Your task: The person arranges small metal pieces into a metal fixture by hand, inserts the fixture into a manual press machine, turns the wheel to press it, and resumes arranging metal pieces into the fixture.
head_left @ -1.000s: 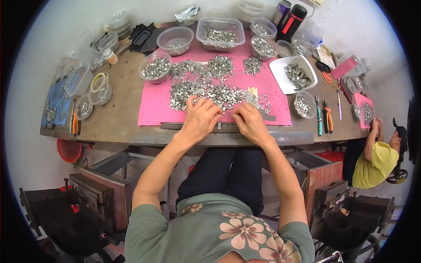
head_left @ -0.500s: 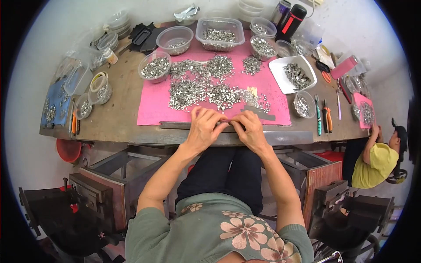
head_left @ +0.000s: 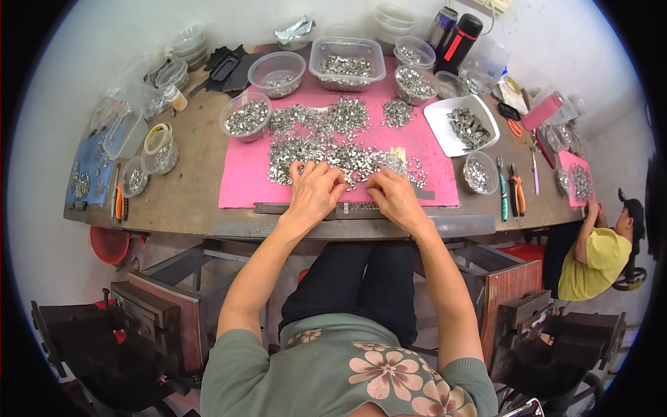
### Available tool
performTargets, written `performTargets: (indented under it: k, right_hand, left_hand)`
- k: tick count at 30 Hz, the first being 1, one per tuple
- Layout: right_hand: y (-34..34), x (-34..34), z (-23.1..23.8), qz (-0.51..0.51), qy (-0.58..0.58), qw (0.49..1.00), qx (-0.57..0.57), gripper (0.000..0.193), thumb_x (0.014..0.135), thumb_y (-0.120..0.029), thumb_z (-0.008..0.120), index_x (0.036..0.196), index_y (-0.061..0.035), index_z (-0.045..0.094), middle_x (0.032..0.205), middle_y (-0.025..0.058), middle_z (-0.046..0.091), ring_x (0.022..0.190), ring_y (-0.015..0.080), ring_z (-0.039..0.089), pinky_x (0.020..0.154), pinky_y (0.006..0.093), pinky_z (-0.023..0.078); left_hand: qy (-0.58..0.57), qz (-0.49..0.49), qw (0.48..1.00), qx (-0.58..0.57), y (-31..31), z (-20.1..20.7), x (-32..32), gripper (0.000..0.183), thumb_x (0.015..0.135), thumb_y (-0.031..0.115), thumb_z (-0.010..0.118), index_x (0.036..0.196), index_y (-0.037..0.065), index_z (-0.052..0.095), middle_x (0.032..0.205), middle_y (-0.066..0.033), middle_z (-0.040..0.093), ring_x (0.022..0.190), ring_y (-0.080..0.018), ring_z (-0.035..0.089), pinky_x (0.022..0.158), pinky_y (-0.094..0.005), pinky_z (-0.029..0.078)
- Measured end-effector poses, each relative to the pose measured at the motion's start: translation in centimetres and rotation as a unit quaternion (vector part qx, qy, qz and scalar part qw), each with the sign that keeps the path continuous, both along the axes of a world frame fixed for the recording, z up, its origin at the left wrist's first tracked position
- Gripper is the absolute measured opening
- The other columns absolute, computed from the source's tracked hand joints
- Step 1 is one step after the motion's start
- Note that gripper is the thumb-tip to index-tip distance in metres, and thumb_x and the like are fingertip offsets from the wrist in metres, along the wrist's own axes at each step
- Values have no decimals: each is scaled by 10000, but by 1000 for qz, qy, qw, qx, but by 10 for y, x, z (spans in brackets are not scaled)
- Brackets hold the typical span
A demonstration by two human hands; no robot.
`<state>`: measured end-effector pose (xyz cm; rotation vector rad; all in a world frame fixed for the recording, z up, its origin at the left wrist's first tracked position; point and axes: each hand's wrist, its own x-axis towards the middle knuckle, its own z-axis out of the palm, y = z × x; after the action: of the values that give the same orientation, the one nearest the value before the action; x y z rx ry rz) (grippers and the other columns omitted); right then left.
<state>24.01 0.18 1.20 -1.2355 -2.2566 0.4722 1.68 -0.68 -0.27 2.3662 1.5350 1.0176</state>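
Loose small silvery metal pieces (head_left: pixel 299 149) lie heaped on a pink mat (head_left: pixel 240 167) in front of me. My left hand (head_left: pixel 314 191) reaches over the near edge of the heap, palm down, with its fingers bent and somewhat apart among the pieces. To its right, my right hand (head_left: pixel 396 198) has its thumb and fingertips drawn together beside the heap; whatever they hold is too small to make out. Between my wrists, along the mat's near edge, runs a dark narrow metal bar (head_left: pixel 274 208) with a row of small pieces showing in its middle.
Clear plastic bowls (head_left: pixel 246 117) and a rectangular tub (head_left: pixel 347 69) of pieces stand around the mat, with a white tray (head_left: pixel 445 132) at right. Pliers (head_left: pixel 517 191) and a toothbrush (head_left: pixel 502 191) lie farther right. A co-worker in yellow (head_left: pixel 599 254) sits at the far right.
Both hands have moved from close together over the metal bar to apart at the heap's near edge. The bar's row of small pieces now shows between them.
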Motion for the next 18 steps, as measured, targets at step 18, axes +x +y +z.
performTargets:
  k: [18]
  right_hand:
    - [6,-22,-15,-12,31,999,24,96,881,-119,718,929,-53,667,877,96,619,831,313,611,769,428,410]
  left_hand:
    - [26,-39,998,-40,0,7,-8,116,847,209,774,940,159,727,849,-4,611,932,-213,575,1018,-469,312]
